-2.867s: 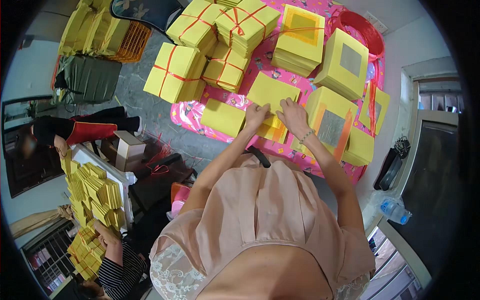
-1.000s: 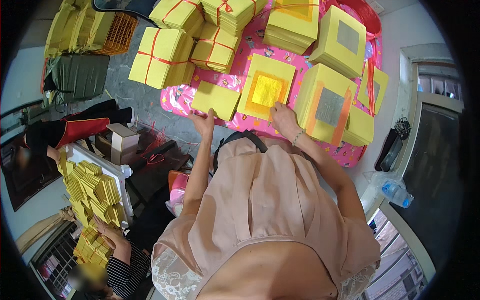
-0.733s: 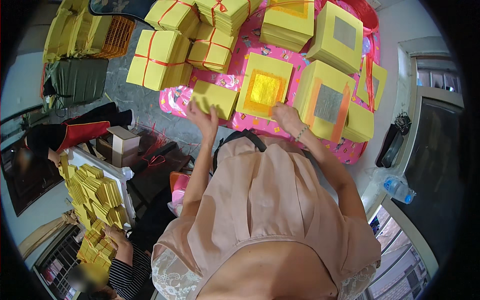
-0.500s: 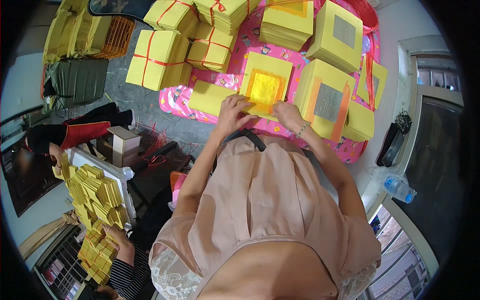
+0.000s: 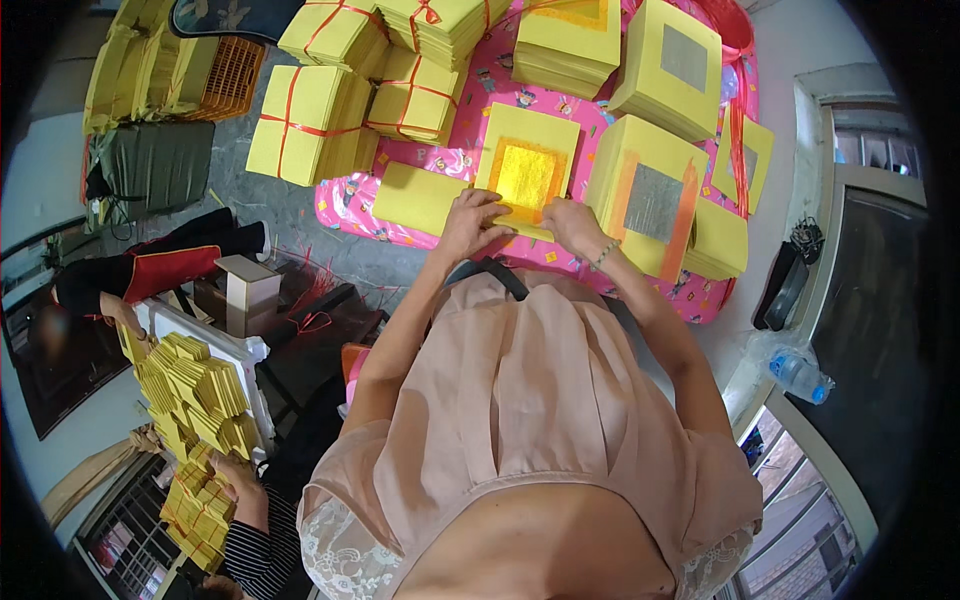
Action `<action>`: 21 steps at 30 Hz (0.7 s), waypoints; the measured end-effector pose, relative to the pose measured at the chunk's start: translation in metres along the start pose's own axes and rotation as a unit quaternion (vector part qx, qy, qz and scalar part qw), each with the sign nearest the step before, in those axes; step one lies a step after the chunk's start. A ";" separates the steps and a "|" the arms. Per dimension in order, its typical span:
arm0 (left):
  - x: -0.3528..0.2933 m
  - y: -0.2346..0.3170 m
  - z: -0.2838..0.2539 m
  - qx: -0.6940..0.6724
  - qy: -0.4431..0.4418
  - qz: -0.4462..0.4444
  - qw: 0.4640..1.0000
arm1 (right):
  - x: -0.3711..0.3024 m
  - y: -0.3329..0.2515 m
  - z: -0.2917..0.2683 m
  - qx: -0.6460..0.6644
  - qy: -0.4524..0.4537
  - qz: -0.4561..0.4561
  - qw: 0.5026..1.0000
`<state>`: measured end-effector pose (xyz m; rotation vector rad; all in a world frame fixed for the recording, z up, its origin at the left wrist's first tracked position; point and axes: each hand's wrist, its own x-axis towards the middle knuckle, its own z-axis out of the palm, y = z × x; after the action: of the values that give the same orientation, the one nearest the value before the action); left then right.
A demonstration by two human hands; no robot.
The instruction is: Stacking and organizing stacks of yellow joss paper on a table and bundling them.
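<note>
Two bare hands of ours meet over a yellow paper sheet point(image 5: 541, 122) at the upper centre of the frame. It lies on a bench point(image 5: 478, 100) covered in pink printed cloth, and a shiny gold square point(image 5: 528, 170) with an orange border sits on its face. Our left hand point(image 5: 470, 222) rests at the sheet's near left corner, its fingers bent and its thumb standing a little apart from them. Our right hand point(image 5: 574, 228), a bracelet point(image 5: 606, 253) at the wrist, has its fingers drawn together at the near right edge; we cannot tell whether they pinch the paper.

Just left of the sheet, partly behind our left hand, lies a plain yellow stack point(image 5: 415, 197). To its right stands a thick stack with a grey square point(image 5: 650, 200) and an orange strip on top. Further up we see another grey-squared stack point(image 5: 668, 65) and, near the top edge, an orange-panelled stack point(image 5: 565, 50). Yellow bundles point(image 5: 305, 130) tied with red ribbon crowd the upper left of the bench.

At the lower left of the frame, folded yellow packets point(image 5: 195, 385) cover a white table point(image 5: 252, 352). Near them we see a co-worker's hand point(image 5: 236, 478) and striped sleeve point(image 5: 262, 535).
</note>
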<state>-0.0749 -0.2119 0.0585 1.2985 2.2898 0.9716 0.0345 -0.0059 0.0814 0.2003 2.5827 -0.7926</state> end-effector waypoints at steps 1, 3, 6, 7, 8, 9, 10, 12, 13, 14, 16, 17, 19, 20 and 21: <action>0.000 -0.001 0.000 0.000 0.000 0.000 1.000 | 0.000 0.000 0.000 0.003 0.004 -0.007 1.000; 0.001 -0.002 0.000 -0.009 -0.001 -0.014 1.000 | 0.001 0.000 0.001 0.006 0.008 -0.014 1.000; 0.004 -0.004 -0.001 -0.007 0.004 -0.004 1.000 | 0.003 0.001 0.000 0.017 0.002 -0.007 1.000; 0.006 -0.003 -0.001 -0.006 0.004 -0.002 1.000 | 0.003 0.002 -0.002 0.011 0.001 -0.007 1.000; 0.008 -0.003 -0.002 -0.010 0.003 0.001 1.000 | 0.003 0.002 -0.003 0.005 0.000 -0.007 1.000; 0.009 -0.003 -0.003 -0.015 0.003 0.000 1.000 | 0.004 0.002 -0.002 0.005 0.001 -0.009 1.000; 0.011 -0.003 -0.004 -0.013 0.004 0.001 1.000 | 0.003 0.001 -0.001 0.002 0.024 -0.021 1.000; 0.012 -0.002 -0.006 -0.005 0.002 0.003 1.000 | -0.001 -0.009 -0.003 -0.002 0.049 -0.036 0.998; 0.014 -0.001 -0.007 -0.003 0.005 0.006 1.000 | -0.007 -0.020 -0.010 -0.017 0.064 -0.045 0.997; 0.014 0.001 -0.008 0.004 -0.008 -0.008 1.000 | -0.008 -0.027 -0.014 -0.031 0.080 -0.054 0.995; 0.015 0.007 -0.013 0.028 -0.045 -0.028 0.998 | -0.004 -0.023 -0.011 -0.029 0.070 -0.033 0.997; 0.016 0.011 -0.014 0.030 -0.043 -0.023 0.998 | 0.000 -0.020 -0.012 -0.024 0.055 -0.013 0.998; 0.021 0.036 -0.025 0.074 0.068 0.032 0.994 | 0.006 -0.011 -0.027 -0.037 0.033 0.009 0.999; 0.021 0.040 -0.024 0.089 0.094 0.044 0.991 | 0.010 -0.008 -0.040 -0.028 0.024 0.020 0.999; 0.019 0.045 -0.023 0.092 0.097 0.044 0.990 | 0.015 -0.007 -0.050 -0.019 0.014 0.026 0.999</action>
<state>-0.0706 -0.1890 0.1067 1.4472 2.5399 0.9727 0.0011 0.0170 0.1154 0.2682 2.6052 -0.7268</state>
